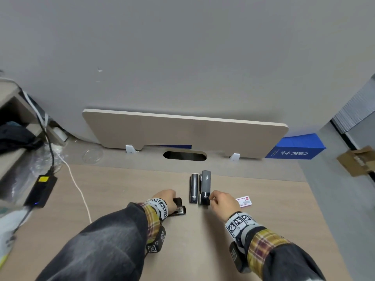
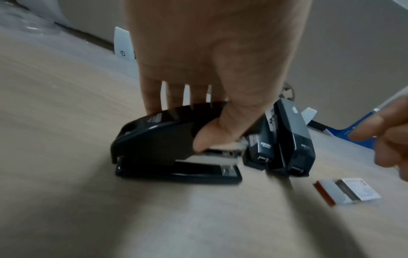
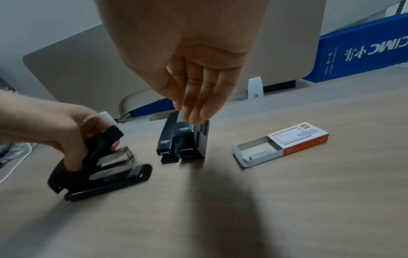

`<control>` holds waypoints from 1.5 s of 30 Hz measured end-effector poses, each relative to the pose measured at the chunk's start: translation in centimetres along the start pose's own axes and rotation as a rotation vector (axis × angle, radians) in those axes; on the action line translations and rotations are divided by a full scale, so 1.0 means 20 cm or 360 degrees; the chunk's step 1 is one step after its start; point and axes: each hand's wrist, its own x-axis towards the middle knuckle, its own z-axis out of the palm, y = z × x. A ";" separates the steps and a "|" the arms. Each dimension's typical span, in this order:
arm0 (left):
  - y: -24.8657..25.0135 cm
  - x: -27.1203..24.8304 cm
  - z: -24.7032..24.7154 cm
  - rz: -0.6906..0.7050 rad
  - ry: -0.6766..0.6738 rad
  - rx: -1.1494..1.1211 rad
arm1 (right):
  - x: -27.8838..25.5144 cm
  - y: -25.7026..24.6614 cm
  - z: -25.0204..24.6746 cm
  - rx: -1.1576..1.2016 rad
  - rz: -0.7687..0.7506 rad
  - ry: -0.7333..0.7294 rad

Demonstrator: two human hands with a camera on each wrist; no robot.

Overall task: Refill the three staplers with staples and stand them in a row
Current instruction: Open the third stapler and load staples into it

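Head view: on the table [image 1: 142,179], taking the slim stapler [image 1: 193,188] as the landmark, the black stapler [image 1: 178,207] lies just to its left, nearer the person. The left hand [image 1: 165,199] has its grip closed round that stapler's raised top cover; in the left wrist view the thumb [image 2: 212,136] tucks under the cover while the other fingers lie over it, and the base sits flat on the table with the metal staple channel exposed. Touching the slim stapler's right side lies the wide grey stapler [image 1: 206,187], both pointing away from the person. The right hand [image 1: 222,201] reaches down over the wide stapler's near end; its grip is loose, fingertips [image 3: 195,117] together at the stapler, holding nothing that I can make out. Further right of the slim stapler, well apart, lies the staple box [image 3: 284,144], its tray slid partly out.
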 end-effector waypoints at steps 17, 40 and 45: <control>0.28 -0.17 0.25 0.0648 -0.0141 -0.0188 | -0.25 0.17 0.24 0.0043 -0.0049 -0.0371; 0.09 -0.13 0.37 0.0194 -0.0428 -0.0436 | -0.40 0.48 0.30 0.0084 0.0280 -0.0205; 0.08 -0.14 0.40 0.0057 -0.0500 -0.0625 | -0.41 0.50 0.31 0.0056 0.0286 -0.0205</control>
